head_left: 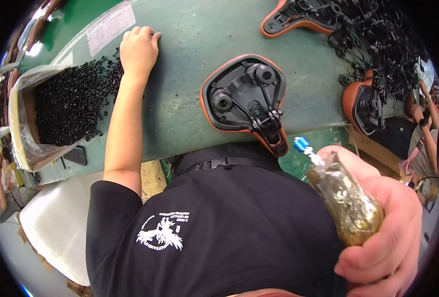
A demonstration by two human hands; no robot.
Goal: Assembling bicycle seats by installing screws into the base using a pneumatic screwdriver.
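Observation:
A bicycle saddle lies upside down near the table's front edge, its black underside up and its rim orange-brown. My right hand is wrapped around a power screwdriver bound in clear plastic and tape. Its blue socket tip points toward the saddle's nose, apart from it. My left hand rests on the table beyond a pile of black bolts, fingers curled and thumb against the index finger. Whatever may be between them is too small to make out.
The bolts spill from a plastic-lined box at the left; a phone lies beside it. More saddles and a heap of black metal clamps fill the right. Another person's arm shows at far right.

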